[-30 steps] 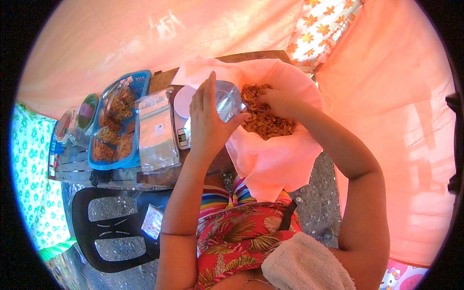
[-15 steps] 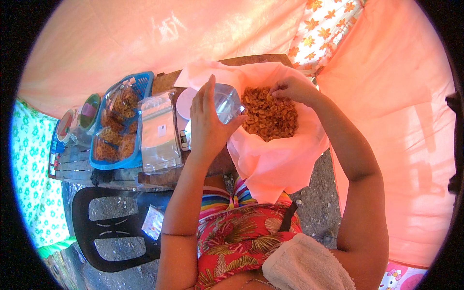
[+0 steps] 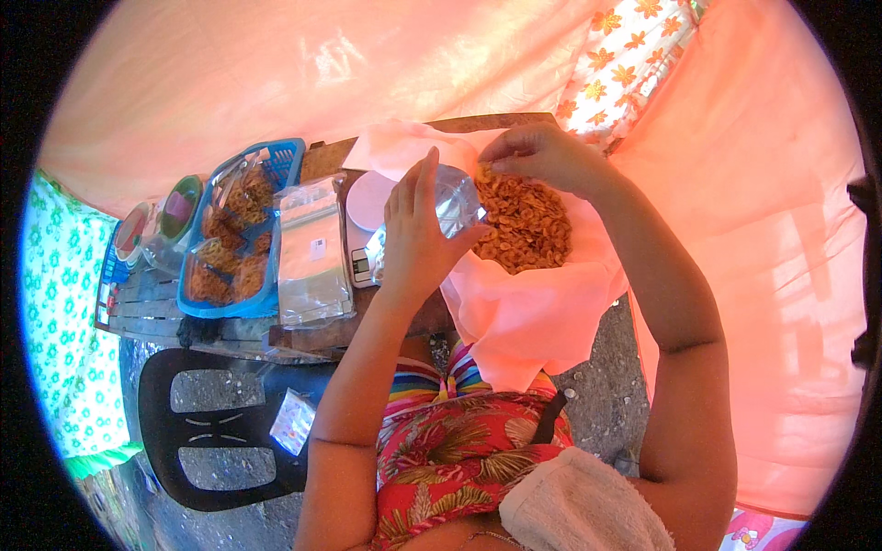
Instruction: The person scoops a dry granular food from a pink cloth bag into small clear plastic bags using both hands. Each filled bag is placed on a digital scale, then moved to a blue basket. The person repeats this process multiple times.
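My left hand [image 3: 418, 234] holds a clear plastic bag [image 3: 457, 197], with its fingers extended along the bag and the thumb out toward the heap of chips. Over the far side of the heap, my right hand [image 3: 547, 161] has its fingertips pinched on a small orange-brown chip [image 3: 485, 171], close to the bag. Curled orange-brown chips [image 3: 525, 225] lie heaped on a pink cloth [image 3: 524, 317] that drapes down in front of me. How full the bag is cannot be made out.
Left of the bag is a scale with a round white plate [image 3: 367, 202]. Beside it lies a pack of clear bags [image 3: 315, 262]. A blue basket [image 3: 296, 158] holds bagged fried snacks, with a green bowl [image 3: 178, 209] farther left. A black chair [image 3: 158, 432] stands at lower left.
My right hand has moved left from over the chips to beside the bag, with its fingertips still pinched. The left hand keeps hold of the bag.
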`<action>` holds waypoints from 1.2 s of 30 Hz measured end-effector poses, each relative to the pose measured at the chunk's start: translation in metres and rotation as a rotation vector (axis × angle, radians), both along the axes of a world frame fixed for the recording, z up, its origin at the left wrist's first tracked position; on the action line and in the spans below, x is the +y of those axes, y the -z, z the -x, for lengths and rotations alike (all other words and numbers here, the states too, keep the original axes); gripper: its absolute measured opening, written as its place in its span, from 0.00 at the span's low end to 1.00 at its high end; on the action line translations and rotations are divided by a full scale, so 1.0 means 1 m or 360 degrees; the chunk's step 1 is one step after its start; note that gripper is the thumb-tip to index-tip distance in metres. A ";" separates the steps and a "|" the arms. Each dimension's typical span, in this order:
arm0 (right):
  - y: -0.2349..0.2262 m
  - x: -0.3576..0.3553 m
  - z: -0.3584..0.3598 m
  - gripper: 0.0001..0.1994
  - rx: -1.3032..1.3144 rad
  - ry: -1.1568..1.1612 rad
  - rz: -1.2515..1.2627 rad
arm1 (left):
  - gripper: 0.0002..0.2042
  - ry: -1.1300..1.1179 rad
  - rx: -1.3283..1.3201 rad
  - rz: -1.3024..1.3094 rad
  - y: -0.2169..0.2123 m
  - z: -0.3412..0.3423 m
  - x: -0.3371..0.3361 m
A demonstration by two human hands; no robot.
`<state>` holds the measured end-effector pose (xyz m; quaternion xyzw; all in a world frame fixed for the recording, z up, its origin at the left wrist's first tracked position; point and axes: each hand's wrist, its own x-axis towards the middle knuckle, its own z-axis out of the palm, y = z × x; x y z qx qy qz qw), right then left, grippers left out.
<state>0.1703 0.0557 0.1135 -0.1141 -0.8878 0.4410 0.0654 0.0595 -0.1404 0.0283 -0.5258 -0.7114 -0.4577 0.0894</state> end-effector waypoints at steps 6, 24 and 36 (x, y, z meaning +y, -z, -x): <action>-0.015 -0.027 0.017 0.11 -0.0038 -0.0269 -0.0444 | 0.53 -0.0002 0.0027 -0.0056 0.000 0.002 0.002; 0.030 0.025 -0.006 0.09 -0.0374 0.0292 -0.1135 | 0.59 -0.0406 -0.0047 -0.0630 -0.039 0.096 0.039; 0.045 -0.029 0.120 0.19 0.0291 0.0104 -0.0541 | 0.62 -0.0612 0.0122 -0.0641 -0.004 0.100 0.046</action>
